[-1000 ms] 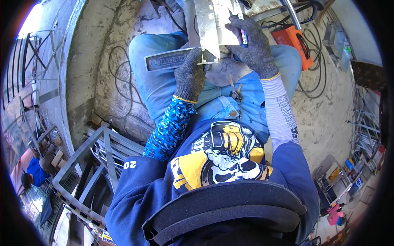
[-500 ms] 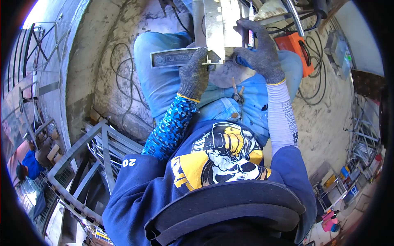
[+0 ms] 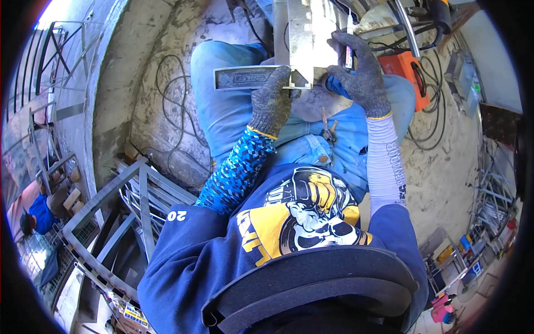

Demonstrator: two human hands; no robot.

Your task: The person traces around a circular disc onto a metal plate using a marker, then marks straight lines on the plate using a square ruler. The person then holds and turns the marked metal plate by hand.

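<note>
My left hand (image 3: pixel 271 101), in a dark grey knit glove, is closed on a Stanley try square (image 3: pixel 239 78) near its corner. The square's dark handle points left, and its corner lies against a shiny metal bar (image 3: pixel 311 33) that runs away from me between my legs; glare hides much of the bar's surface. On the bar's right side, my right hand (image 3: pixel 364 80), gloved the same way, has its thumb and fingers around a slim white marker pen (image 3: pixel 349 44) with a red and blue label. The pen stands nearly upright, its lower end partly hidden.
An orange-red machine (image 3: pixel 405 80) stands right of my knee, with black cables (image 3: pixel 436 119) beside it. A cable (image 3: pixel 175 106) loops over the floor at left. Welded metal frames (image 3: pixel 105 222) stand at lower left. Another person (image 3: pixel 41 214) sits at far left.
The whole view has shifted slightly, so everything sits a little further right. Both hands keep their holds on the try square and the marker pen.
</note>
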